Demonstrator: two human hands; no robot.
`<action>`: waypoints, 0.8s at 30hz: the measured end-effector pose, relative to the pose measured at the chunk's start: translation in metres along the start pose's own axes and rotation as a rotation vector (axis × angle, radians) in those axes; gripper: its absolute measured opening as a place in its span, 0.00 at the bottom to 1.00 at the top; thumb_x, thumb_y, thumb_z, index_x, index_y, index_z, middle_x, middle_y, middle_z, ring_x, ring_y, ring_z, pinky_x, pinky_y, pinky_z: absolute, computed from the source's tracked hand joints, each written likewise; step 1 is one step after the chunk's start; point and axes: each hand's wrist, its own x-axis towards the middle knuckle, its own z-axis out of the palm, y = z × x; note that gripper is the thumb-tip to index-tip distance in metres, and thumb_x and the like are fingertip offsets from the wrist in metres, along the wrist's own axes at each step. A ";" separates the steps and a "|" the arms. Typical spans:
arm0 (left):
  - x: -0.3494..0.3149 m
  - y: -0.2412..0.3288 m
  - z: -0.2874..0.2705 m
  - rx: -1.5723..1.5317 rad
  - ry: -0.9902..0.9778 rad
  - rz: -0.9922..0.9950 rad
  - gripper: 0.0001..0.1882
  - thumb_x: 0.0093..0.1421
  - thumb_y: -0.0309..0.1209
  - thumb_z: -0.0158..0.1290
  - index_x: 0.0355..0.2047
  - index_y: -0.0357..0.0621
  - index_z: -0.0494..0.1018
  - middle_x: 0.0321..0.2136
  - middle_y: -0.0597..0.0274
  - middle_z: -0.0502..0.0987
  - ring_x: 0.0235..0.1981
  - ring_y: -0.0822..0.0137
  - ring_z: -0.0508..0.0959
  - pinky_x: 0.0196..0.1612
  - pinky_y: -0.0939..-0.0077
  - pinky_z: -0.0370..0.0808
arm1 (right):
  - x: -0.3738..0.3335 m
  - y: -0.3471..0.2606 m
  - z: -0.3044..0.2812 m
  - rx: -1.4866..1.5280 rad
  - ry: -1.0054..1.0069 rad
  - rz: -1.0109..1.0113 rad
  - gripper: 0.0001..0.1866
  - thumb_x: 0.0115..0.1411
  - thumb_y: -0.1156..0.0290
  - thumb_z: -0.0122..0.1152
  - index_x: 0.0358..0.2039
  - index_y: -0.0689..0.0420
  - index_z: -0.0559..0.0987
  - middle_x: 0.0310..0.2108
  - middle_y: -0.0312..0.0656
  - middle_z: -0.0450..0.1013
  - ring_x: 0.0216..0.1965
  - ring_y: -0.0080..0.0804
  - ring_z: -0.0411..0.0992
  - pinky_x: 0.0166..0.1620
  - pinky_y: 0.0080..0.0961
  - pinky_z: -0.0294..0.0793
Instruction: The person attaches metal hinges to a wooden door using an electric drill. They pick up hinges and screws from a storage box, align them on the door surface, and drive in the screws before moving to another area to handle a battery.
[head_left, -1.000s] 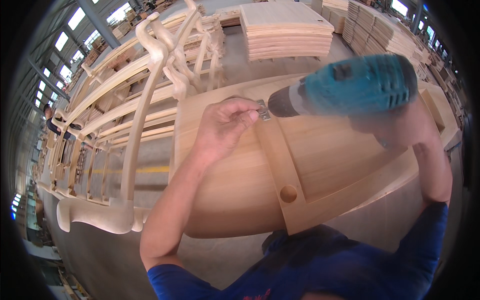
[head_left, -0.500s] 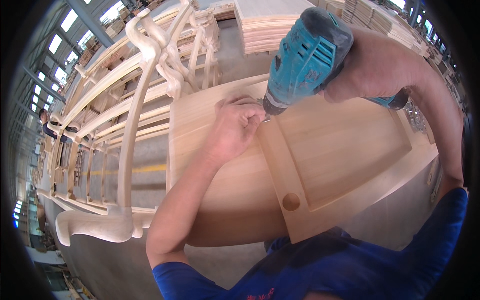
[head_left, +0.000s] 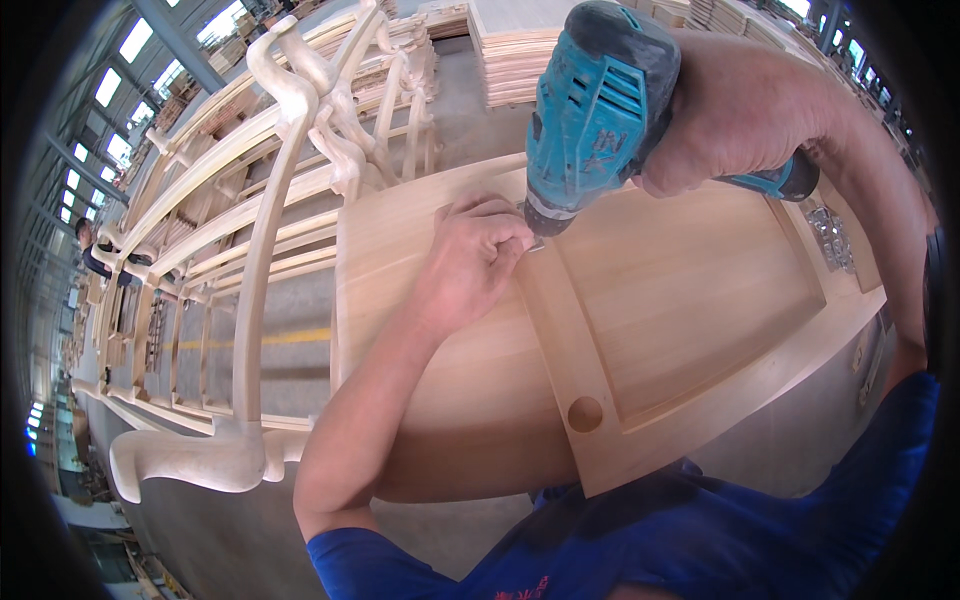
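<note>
My right hand (head_left: 745,105) grips a teal and black cordless drill (head_left: 590,120), its chuck pointing down at the edge of a pale wooden door (head_left: 700,290). Right beside the chuck, my left hand (head_left: 482,250) has its fingers curled and pinched together at the door's edge. A small shiny metal bit (head_left: 536,244) shows between the fingertips and the chuck; what the fingers hold is mostly hidden. The door has a recessed panel and a round hole (head_left: 585,413) in its frame. It lies on a wider wooden board (head_left: 440,400).
Several small metal pieces (head_left: 832,238) lie heaped on the door's right end. Curved wooden furniture frames (head_left: 255,270) stand close on the left. Stacked boards (head_left: 515,65) are behind. A person (head_left: 88,240) is far off to the left.
The drill and my right hand have shifted slightly left, the drill now more upright. My left hand stays by the chuck. More of the metal heap shows.
</note>
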 end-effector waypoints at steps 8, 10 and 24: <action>0.001 0.000 0.003 -0.010 0.012 0.022 0.03 0.57 0.20 0.56 0.29 0.43 0.78 0.31 0.63 0.79 0.43 0.56 0.76 0.53 0.60 0.66 | 0.001 0.004 0.008 -0.023 0.097 -0.126 0.18 0.43 0.73 0.68 0.38 0.58 0.83 0.29 0.39 0.79 0.30 0.28 0.75 0.37 0.28 0.76; 0.000 -0.002 0.000 -0.015 0.000 0.017 0.03 0.56 0.20 0.57 0.29 0.42 0.78 0.32 0.63 0.79 0.43 0.56 0.76 0.53 0.60 0.66 | 0.005 0.003 0.010 -0.032 0.085 -0.145 0.17 0.43 0.73 0.68 0.37 0.58 0.83 0.29 0.40 0.78 0.30 0.29 0.75 0.37 0.28 0.76; -0.018 0.001 -0.027 0.088 -0.066 -0.328 0.10 0.56 0.20 0.60 0.39 0.34 0.76 0.36 0.54 0.75 0.41 0.58 0.75 0.45 0.67 0.73 | 0.024 -0.011 0.002 -0.106 -0.039 -0.142 0.15 0.44 0.71 0.67 0.35 0.59 0.82 0.28 0.40 0.78 0.30 0.30 0.75 0.36 0.29 0.75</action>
